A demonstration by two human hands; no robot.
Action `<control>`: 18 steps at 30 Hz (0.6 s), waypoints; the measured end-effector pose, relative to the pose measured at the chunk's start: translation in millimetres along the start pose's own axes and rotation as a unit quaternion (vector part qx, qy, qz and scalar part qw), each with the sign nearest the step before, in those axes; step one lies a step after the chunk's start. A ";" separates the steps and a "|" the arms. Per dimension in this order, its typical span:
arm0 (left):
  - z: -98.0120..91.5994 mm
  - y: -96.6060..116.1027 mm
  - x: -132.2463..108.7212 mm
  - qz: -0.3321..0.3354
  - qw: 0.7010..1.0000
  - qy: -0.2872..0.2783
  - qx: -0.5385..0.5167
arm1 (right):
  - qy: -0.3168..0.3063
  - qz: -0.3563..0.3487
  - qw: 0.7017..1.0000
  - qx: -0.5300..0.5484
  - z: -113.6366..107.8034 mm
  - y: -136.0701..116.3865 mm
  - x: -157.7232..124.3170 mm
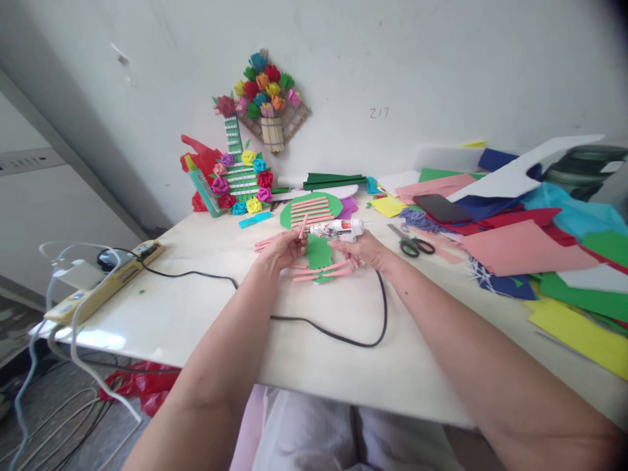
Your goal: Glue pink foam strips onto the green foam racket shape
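My left hand (286,250) pinches a short pink rolled-paper stick (303,226), held upright at a tilt. In my right hand (366,250) is a white hot glue gun (338,227), its nozzle pointing left at the stick. Below both hands lies a green guitar-shaped paper cutout (320,252). Several pink sticks (310,211) run in rows across its rounded far end. More pink sticks (324,271) lie across and beside its near end, partly hidden by my hands. The gun's black cord (338,337) loops over the table to the left.
Scissors (416,246) lie right of my hands, near a phone (441,208) and a heap of coloured paper (530,245). A flower-trimmed guitar craft (241,171) and a glue bottle (203,188) stand at the back. A power strip (105,281) sits on the left edge.
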State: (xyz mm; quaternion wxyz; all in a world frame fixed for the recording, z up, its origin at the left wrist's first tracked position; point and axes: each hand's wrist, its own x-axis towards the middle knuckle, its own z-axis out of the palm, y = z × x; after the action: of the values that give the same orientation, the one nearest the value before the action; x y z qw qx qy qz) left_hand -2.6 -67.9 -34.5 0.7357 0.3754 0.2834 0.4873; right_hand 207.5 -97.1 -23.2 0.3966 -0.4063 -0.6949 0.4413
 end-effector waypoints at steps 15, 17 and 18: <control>0.2 -0.4 1.4 0.011 0.999 0.029 0.012 | -0.018 0.011 1.000 -0.003 1.3 -5.4 -3.0; 0.3 -0.5 1.1 0.012 0.999 0.031 0.014 | -0.019 0.013 1.000 -0.004 1.6 -6.7 -3.7; 0.2 -0.5 1.0 0.012 0.999 0.030 0.015 | -0.018 0.013 1.000 -0.005 1.6 -6.7 -3.8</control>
State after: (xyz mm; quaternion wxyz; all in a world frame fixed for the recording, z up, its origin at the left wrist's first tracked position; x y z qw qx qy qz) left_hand -1.8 -67.1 -34.8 0.7153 0.3751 0.3078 0.5030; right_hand 205.9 -102.9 -18.1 0.3765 -0.4092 -0.6985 0.4505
